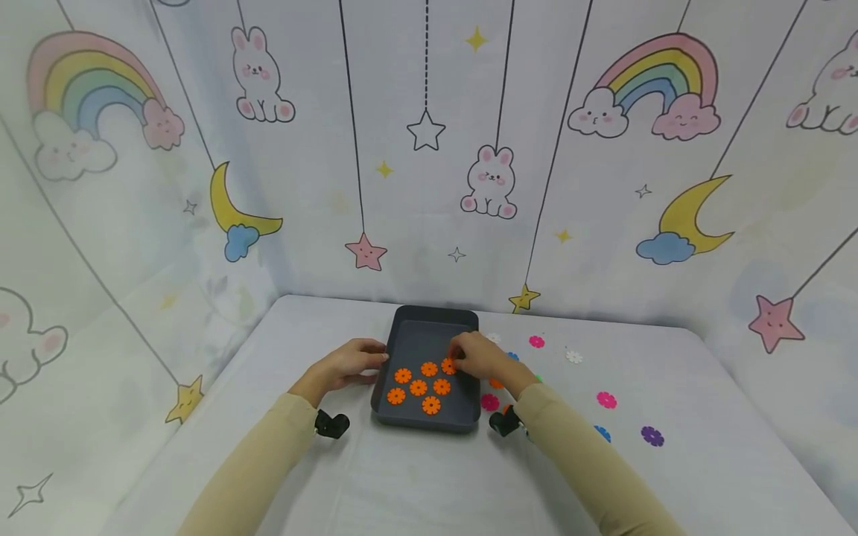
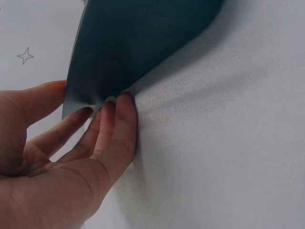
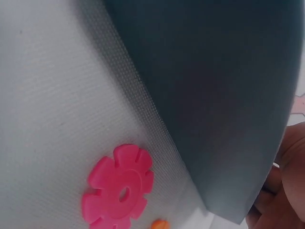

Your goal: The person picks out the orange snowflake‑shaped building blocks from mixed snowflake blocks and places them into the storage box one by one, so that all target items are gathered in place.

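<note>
A dark grey tray sits at mid-table and holds several orange flower discs. My left hand is at the tray's left side. In the left wrist view its fingertips press straight against the outer wall of the tray, and the thumb lies by the rim. My right hand reaches over the tray's right wall, and its curled fingers pinch an orange disc just above the floor. The right wrist view shows only the tray's outer wall and part of that hand.
Loose discs lie on the white cloth right of the tray: pink, white, pink, blue, purple. A pink disc lies close to the tray's right wall. Printed fabric walls close in the back and sides.
</note>
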`<state>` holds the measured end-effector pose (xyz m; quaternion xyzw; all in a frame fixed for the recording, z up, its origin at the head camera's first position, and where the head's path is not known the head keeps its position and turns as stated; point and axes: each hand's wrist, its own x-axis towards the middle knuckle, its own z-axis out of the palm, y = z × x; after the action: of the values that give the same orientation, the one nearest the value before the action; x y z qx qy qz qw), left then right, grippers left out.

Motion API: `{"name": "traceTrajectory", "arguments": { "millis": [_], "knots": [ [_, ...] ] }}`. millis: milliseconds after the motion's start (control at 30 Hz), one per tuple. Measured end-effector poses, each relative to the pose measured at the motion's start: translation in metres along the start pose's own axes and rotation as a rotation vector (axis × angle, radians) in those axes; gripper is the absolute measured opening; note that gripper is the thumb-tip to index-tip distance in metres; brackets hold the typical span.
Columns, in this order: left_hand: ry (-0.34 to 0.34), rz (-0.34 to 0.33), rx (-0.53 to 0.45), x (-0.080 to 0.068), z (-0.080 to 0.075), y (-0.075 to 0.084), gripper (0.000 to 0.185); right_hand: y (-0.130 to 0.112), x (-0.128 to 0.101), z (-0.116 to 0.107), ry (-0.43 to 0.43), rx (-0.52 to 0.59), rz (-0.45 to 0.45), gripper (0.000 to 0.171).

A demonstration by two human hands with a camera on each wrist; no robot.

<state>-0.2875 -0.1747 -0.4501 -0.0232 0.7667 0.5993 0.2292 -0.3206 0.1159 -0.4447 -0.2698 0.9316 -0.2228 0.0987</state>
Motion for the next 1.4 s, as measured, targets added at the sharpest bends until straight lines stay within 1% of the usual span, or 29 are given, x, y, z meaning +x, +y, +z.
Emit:
{"name": "traceTrajectory", "arguments": {
  "millis": [200, 333, 467, 567, 633, 733, 867, 1033, 1200, 1400],
  "knots": [
    [-0.006, 0.014, 0.001, 0.000, 0.000, -0.001, 0.053, -0.005, -0.002, -0.003, -0.005, -0.017, 0.004, 0.012],
    [0.001, 0.013, 0.002, 0.000, 0.001, -0.001, 0.051, -0.008, -0.003, -0.004, -0.011, -0.034, 0.002, 0.013],
    [-0.003, 0.008, 0.004, 0.001, 0.001, -0.002, 0.051, -0.008, -0.007, -0.007, -0.011, -0.016, 0.001, 0.017],
    [-0.004, 0.006, 0.006, 0.002, 0.001, -0.002, 0.052, -0.007, -0.014, -0.013, -0.003, -0.009, -0.016, 0.021],
    [-0.004, 0.010, 0.009, 0.002, 0.000, -0.002, 0.052, -0.004, -0.020, -0.018, 0.005, -0.018, -0.046, 0.023],
    [-0.005, 0.012, 0.009, 0.001, 0.000, -0.001, 0.052, -0.002, -0.032, -0.028, 0.026, -0.016, -0.095, 0.024],
    [-0.010, 0.013, 0.009, 0.002, -0.001, -0.002, 0.052, 0.004, -0.053, -0.040, 0.054, -0.002, -0.126, 0.025],
    [-0.008, 0.009, 0.006, 0.005, -0.002, -0.004, 0.053, 0.017, -0.082, -0.054, 0.068, -0.001, -0.100, 0.028],
    [-0.009, 0.007, -0.001, 0.006, -0.003, -0.005, 0.053, 0.036, -0.108, -0.066, 0.078, -0.019, -0.084, 0.028],
    [-0.021, 0.014, 0.007, 0.004, -0.002, -0.003, 0.053, 0.063, -0.147, -0.069, 0.091, 0.009, -0.020, 0.028]
  ]
}}
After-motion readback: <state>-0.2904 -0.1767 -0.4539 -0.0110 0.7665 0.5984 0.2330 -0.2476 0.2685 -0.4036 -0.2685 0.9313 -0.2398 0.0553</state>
